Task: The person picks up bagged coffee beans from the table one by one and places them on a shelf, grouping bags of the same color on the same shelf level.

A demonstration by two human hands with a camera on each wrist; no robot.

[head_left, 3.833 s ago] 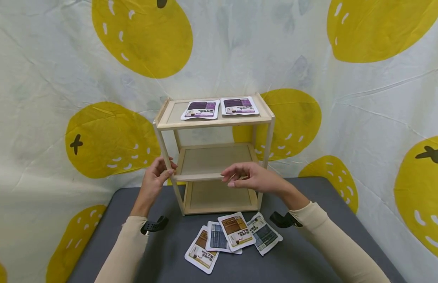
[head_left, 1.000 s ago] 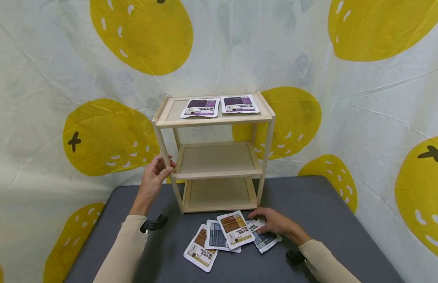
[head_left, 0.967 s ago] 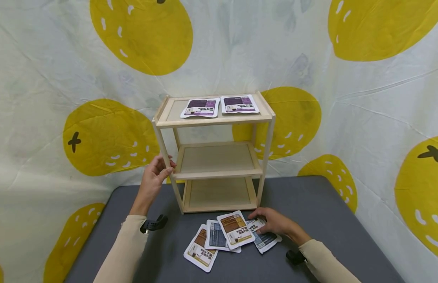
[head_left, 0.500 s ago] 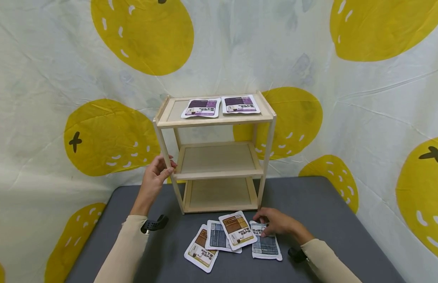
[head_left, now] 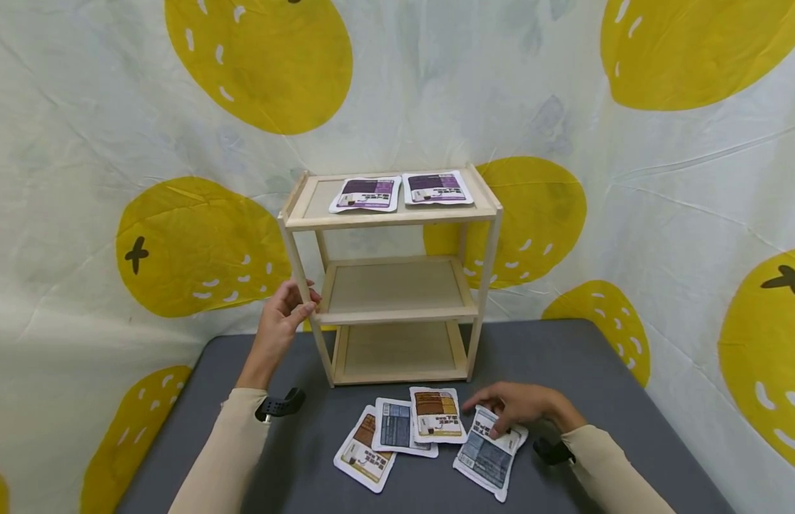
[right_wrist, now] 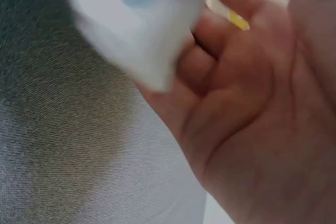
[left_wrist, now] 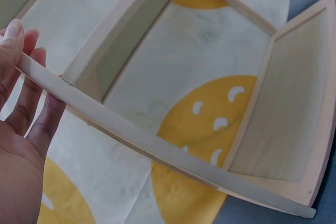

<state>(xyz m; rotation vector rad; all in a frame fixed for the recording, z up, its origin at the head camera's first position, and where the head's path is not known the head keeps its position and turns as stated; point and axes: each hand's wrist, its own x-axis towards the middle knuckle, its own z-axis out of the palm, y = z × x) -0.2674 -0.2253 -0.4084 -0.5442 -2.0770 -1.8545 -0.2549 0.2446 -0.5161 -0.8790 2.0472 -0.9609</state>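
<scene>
In the head view, a small three-tier wooden shelf [head_left: 397,314] stands on the table. My left hand [head_left: 278,328] grips its left front post; the left wrist view shows thumb and fingers around the post [left_wrist: 105,111]. My right hand [head_left: 519,405] pinches the upper end of a blue-labelled packet [head_left: 484,460], thumb on top. A second white edge shows along its right side, apparently another packet beneath. This white packet [right_wrist: 142,35] is blurred in the right wrist view. Left of the right hand lie a brown-labelled packet [head_left: 438,414], another blue packet [head_left: 395,426] partly under it, and another brown packet [head_left: 367,453].
Two purple-labelled packets [head_left: 368,194] lie side by side on the top tier. The dark grey table [head_left: 307,457] extends around the shelf. A white cloth [head_left: 468,86] with yellow fruit prints hangs behind and at both sides.
My right hand came down from the shelf to the packets. The right-hand blue packet has turned and shifted toward me; the upper brown packet has straightened. My left hand stayed on the post.
</scene>
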